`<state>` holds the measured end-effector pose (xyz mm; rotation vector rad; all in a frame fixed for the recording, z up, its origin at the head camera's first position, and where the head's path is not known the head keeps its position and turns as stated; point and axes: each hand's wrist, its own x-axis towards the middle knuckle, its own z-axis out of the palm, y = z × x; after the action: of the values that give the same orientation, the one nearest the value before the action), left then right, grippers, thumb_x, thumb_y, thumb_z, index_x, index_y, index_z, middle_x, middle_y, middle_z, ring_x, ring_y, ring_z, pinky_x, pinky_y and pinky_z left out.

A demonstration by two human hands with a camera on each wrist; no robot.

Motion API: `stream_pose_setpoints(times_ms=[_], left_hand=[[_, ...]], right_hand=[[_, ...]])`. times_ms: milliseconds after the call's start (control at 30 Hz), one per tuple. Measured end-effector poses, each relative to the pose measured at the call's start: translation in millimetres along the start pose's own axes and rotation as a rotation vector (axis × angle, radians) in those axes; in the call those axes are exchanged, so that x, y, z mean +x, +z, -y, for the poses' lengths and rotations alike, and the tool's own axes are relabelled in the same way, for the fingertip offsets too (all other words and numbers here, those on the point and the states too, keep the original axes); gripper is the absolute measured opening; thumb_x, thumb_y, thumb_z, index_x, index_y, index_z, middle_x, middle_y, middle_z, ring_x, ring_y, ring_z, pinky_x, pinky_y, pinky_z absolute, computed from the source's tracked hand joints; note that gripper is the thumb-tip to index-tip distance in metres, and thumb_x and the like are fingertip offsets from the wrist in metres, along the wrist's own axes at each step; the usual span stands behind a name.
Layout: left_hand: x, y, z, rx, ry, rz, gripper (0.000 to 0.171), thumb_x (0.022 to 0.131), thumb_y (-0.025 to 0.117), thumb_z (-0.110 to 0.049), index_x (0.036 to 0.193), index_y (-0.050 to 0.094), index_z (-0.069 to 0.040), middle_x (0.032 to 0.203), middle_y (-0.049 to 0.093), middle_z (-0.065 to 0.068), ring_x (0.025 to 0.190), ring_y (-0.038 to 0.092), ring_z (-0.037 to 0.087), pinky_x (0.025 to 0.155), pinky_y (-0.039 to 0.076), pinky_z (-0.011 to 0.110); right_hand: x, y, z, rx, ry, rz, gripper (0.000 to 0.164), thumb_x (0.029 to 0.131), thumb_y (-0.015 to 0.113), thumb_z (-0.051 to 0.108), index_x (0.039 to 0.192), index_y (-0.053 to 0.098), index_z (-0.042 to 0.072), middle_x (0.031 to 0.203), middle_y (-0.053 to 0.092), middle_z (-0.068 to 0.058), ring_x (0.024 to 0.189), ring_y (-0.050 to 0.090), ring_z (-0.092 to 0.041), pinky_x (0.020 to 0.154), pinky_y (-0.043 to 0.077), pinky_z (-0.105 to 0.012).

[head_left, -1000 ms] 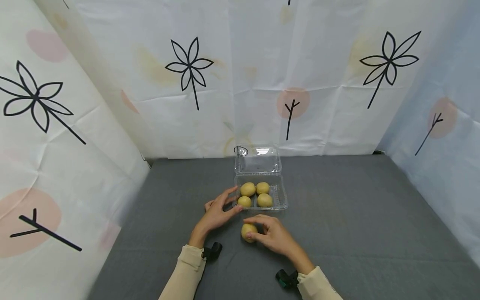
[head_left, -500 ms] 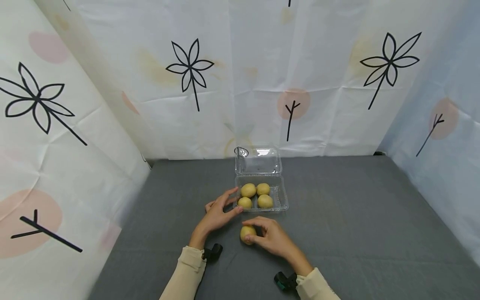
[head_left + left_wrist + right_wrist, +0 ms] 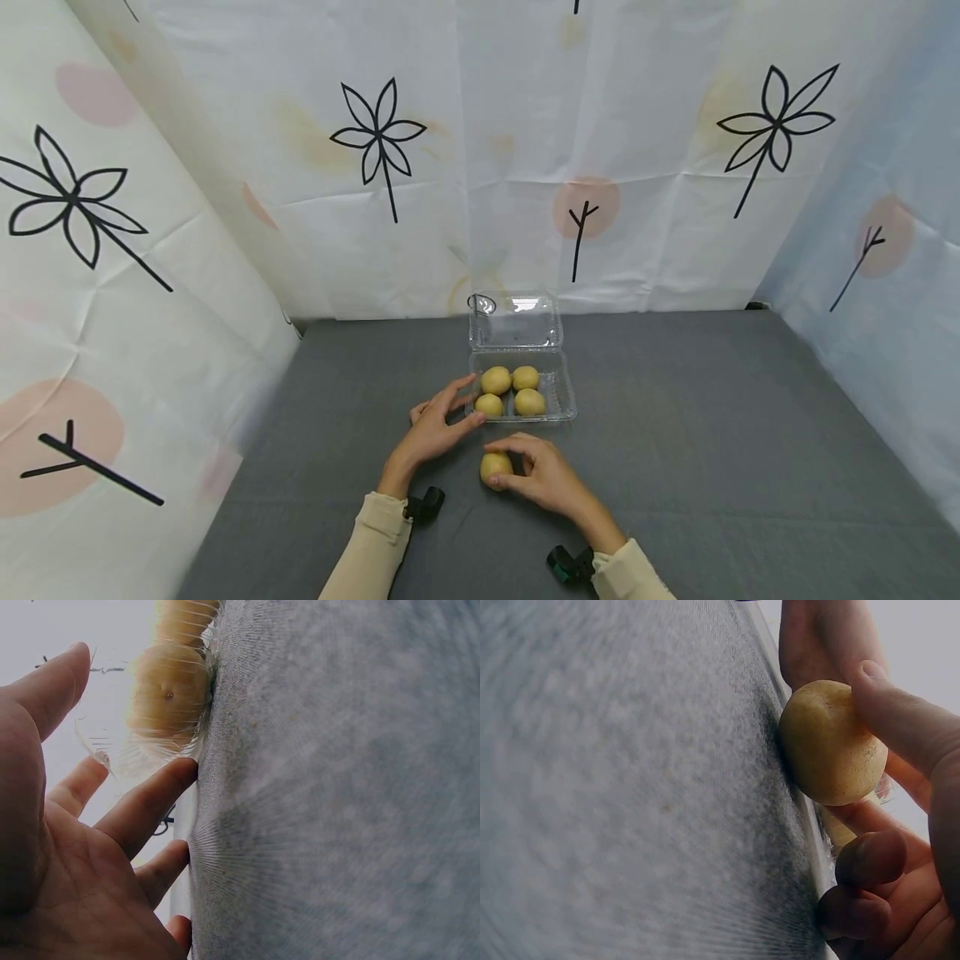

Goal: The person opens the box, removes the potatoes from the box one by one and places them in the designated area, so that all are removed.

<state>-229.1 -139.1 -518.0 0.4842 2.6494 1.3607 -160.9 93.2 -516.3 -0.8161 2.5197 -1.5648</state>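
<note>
Head view: I see the right hand (image 3: 546,475) pinching a potato (image 3: 492,468); the clear tray (image 3: 559,392) lies beyond those fingertips, nearer the left hand (image 3: 431,433). Left wrist: fingers spread apart by the tray's edge. Right wrist: thumb and finger clamp the potato, roundish, no clear long axis

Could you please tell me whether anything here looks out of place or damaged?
Nothing stands out as spilled or damaged. Four potatoes sit in the open clear container; a fifth potato, in the right hand, is outside it, but being held, it hardly looks misplaced.
</note>
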Motion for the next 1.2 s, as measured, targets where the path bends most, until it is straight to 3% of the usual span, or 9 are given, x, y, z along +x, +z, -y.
stream_pose_setpoints(times_ms=[233, 467, 700, 1200], left_hand=[[-0.2, -0.1, 0.6, 0.0, 0.001, 0.002, 0.071, 0.097, 0.068, -0.047, 0.158, 0.034, -0.036, 0.149, 0.058, -0.005, 0.15, 0.037, 0.024, 0.103, 0.012, 0.053], [0.7, -0.6, -0.3, -0.003, 0.009, -0.002, 0.071, 0.097, 0.068, -0.046, 0.158, 0.034, -0.035, 0.149, 0.058, -0.005, 0.15, 0.037, 0.024, 0.103, 0.013, 0.054], [0.5, -0.5, 0.2, -0.005, 0.003, -0.001, 0.071, 0.097, 0.068, -0.046, 0.158, 0.034, -0.035, 0.148, 0.059, -0.004, 0.15, 0.037, 0.025, 0.103, 0.013, 0.054], [0.4, -0.2, 0.5, -0.001, 0.004, 0.0, 0.071, 0.097, 0.068, -0.045, 0.158, 0.034, -0.034, 0.148, 0.059, -0.005, 0.15, 0.037, 0.024, 0.103, 0.013, 0.053]], right_hand=[[-3, 2, -1, 0.043, -0.015, -0.019, 0.043, 0.085, 0.085, 0.026, 0.123, 0.074, 0.009, 0.108, 0.073, -0.006, 0.052, 0.038, 0.002, 0.048, 0.037, -0.019], [-3, 0, 10, 0.054, 0.004, -0.035, 0.042, 0.083, 0.086, 0.013, 0.121, 0.073, 0.003, 0.109, 0.073, -0.014, 0.051, 0.036, 0.0, 0.049, 0.033, -0.016], [-3, 1, 2, 0.057, 0.012, -0.02, 0.047, 0.083, 0.086, 0.027, 0.124, 0.073, 0.01, 0.113, 0.073, -0.008, 0.051, 0.037, 0.001, 0.049, 0.034, -0.017], [-4, 1, 1, 0.058, 0.003, -0.033, 0.049, 0.083, 0.086, 0.027, 0.126, 0.071, 0.007, 0.115, 0.073, -0.009, 0.049, 0.035, 0.002, 0.046, 0.035, -0.019]])
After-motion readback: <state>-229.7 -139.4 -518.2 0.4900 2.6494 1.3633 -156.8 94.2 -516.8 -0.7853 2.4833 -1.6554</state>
